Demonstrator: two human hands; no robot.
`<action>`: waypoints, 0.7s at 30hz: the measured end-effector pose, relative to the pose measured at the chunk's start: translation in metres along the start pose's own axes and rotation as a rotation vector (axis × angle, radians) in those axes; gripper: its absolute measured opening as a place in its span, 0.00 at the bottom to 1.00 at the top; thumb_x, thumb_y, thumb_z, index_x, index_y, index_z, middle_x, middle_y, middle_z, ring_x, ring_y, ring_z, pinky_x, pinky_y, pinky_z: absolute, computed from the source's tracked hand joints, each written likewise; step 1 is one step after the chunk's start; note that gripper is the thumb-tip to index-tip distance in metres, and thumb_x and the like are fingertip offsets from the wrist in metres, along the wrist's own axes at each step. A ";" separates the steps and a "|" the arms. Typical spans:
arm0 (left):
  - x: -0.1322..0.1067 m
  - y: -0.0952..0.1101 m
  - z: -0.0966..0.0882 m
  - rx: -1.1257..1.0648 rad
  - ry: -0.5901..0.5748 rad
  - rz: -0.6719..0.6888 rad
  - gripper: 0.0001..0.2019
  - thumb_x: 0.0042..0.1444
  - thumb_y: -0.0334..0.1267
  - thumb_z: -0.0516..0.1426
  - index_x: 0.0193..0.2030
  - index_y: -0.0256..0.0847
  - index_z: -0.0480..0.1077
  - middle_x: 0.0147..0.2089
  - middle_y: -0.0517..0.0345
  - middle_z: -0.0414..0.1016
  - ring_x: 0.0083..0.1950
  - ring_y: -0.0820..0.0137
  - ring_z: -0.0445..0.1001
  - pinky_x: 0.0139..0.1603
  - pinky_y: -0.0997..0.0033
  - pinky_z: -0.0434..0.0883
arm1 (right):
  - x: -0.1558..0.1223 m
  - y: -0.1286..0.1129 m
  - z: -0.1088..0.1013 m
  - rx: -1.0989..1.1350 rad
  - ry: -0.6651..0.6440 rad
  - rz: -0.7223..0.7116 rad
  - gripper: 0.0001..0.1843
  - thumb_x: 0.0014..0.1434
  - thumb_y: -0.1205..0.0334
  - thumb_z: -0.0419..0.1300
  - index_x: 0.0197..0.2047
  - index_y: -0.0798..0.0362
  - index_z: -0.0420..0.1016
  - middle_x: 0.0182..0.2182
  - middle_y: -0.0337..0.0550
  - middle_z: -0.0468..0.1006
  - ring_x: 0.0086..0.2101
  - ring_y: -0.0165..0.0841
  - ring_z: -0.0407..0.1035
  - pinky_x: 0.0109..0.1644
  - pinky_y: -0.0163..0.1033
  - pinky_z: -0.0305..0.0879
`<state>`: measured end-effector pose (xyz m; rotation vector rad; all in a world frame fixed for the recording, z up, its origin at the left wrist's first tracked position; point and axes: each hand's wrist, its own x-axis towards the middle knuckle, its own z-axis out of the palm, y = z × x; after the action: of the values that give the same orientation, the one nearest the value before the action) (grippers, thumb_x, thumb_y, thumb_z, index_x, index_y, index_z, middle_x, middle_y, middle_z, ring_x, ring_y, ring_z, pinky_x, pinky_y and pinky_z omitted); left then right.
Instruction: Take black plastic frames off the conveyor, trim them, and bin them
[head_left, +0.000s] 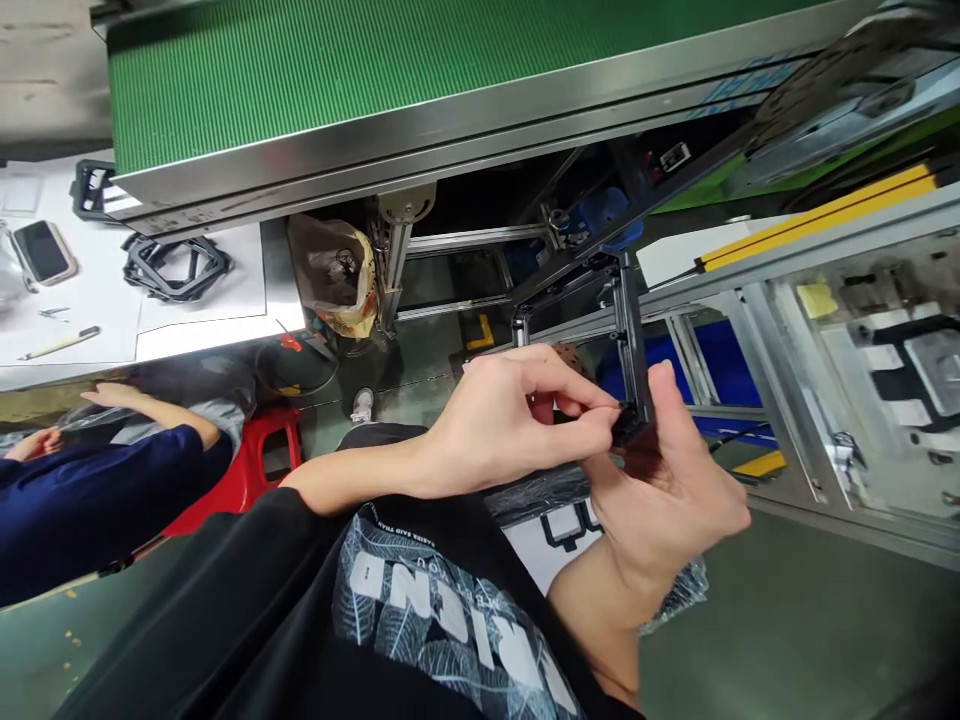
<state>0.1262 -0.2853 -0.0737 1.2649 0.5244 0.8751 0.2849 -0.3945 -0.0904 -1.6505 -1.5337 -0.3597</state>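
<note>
Black plastic frame (626, 330) held upright, long axis 12-to-6. Right hand (667, 490) grips its lower corner from 5 o'clock; left hand (510, 420) fingers (592, 408) pinch shut there from 9 o'clock.

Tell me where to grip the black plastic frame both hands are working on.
Probably the long upright side bar of the black plastic frame, taken from the side: it is straight, slim and bare. The left hand and right hand already crowd its lower corner.

white table (187, 330), stacked black frames (176, 266), phone (43, 252), pen (60, 343) lying on it
</note>
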 end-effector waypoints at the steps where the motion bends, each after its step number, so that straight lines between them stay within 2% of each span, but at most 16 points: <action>1: -0.001 0.000 -0.001 0.002 -0.002 -0.004 0.03 0.61 0.32 0.69 0.38 0.38 0.88 0.34 0.58 0.78 0.34 0.75 0.70 0.36 0.71 0.70 | 0.000 0.000 0.001 -0.001 0.000 -0.013 0.36 0.65 0.65 0.78 0.74 0.49 0.78 0.41 0.41 0.87 0.27 0.23 0.70 0.36 0.29 0.71; 7: -0.002 0.003 -0.010 0.018 -0.066 -0.069 0.05 0.58 0.38 0.70 0.37 0.39 0.87 0.35 0.60 0.77 0.34 0.75 0.71 0.37 0.72 0.71 | 0.001 0.000 0.009 0.008 0.025 -0.121 0.40 0.65 0.68 0.76 0.77 0.37 0.75 0.47 0.40 0.88 0.27 0.27 0.75 0.33 0.31 0.74; 10: -0.004 0.006 -0.012 0.023 -0.063 -0.085 0.05 0.57 0.38 0.69 0.36 0.39 0.85 0.35 0.60 0.77 0.34 0.75 0.71 0.37 0.73 0.71 | 0.001 -0.003 0.010 -0.009 0.021 -0.133 0.41 0.65 0.68 0.77 0.77 0.37 0.75 0.47 0.41 0.88 0.28 0.30 0.78 0.34 0.33 0.76; 14: -0.007 0.009 -0.012 0.021 -0.052 -0.099 0.05 0.57 0.37 0.68 0.33 0.39 0.80 0.34 0.61 0.77 0.34 0.75 0.72 0.38 0.73 0.70 | 0.003 -0.009 0.012 -0.025 0.015 -0.170 0.41 0.67 0.71 0.75 0.78 0.38 0.74 0.50 0.44 0.88 0.34 0.34 0.83 0.39 0.34 0.79; 19: -0.008 0.007 -0.012 0.068 -0.026 -0.068 0.06 0.55 0.37 0.68 0.31 0.40 0.77 0.33 0.62 0.75 0.33 0.75 0.69 0.37 0.72 0.68 | 0.000 -0.012 0.016 -0.018 0.029 -0.145 0.41 0.67 0.71 0.74 0.78 0.36 0.73 0.50 0.45 0.88 0.30 0.30 0.79 0.35 0.34 0.76; 21: -0.007 0.004 -0.012 0.020 -0.022 -0.065 0.06 0.55 0.37 0.68 0.31 0.40 0.77 0.33 0.62 0.74 0.33 0.75 0.68 0.36 0.72 0.66 | -0.006 -0.010 0.017 -0.012 0.045 -0.078 0.41 0.65 0.68 0.75 0.77 0.34 0.75 0.47 0.43 0.88 0.26 0.30 0.75 0.32 0.35 0.74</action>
<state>0.1122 -0.2835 -0.0737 1.2672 0.5553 0.8027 0.2688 -0.3872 -0.1007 -1.5849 -1.5685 -0.4458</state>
